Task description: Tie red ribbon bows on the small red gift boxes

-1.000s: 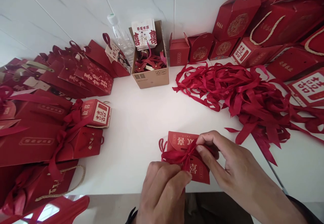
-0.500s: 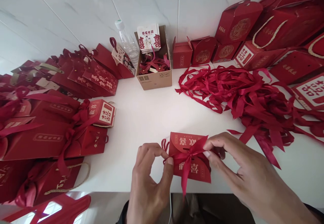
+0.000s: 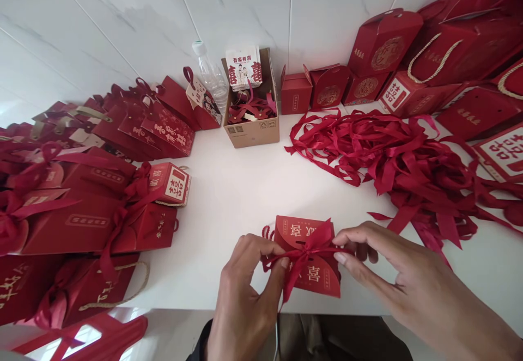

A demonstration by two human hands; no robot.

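A small red gift box [image 3: 322,287] with gold lettering sits near the table's front edge, its lettering upside down to me. Across its top runs a red ribbon [image 3: 307,253], knotted at the middle with one tail hanging toward me. My left hand [image 3: 251,290] pinches the ribbon between thumb and forefinger at the box's left side. On the right side, my right hand [image 3: 388,268] holds the ribbon's other part between thumb and fingertips. A twisted red cord handle [image 3: 267,232] sticks out at the box's left. Part of the box is hidden under the ribbon.
A heap of loose red ribbons [image 3: 392,154] lies to the right. Finished-looking red boxes with bows [image 3: 90,214] crowd the left. A cardboard box [image 3: 257,135], a plastic bottle [image 3: 213,80] and red boxes [image 3: 329,89] line the tiled wall.
Both hands still pinch the ribbon. My left hand has shifted slightly right, toward the knot. The hanging tail now slants left, and the ribbon at the right is stretched out sideways.
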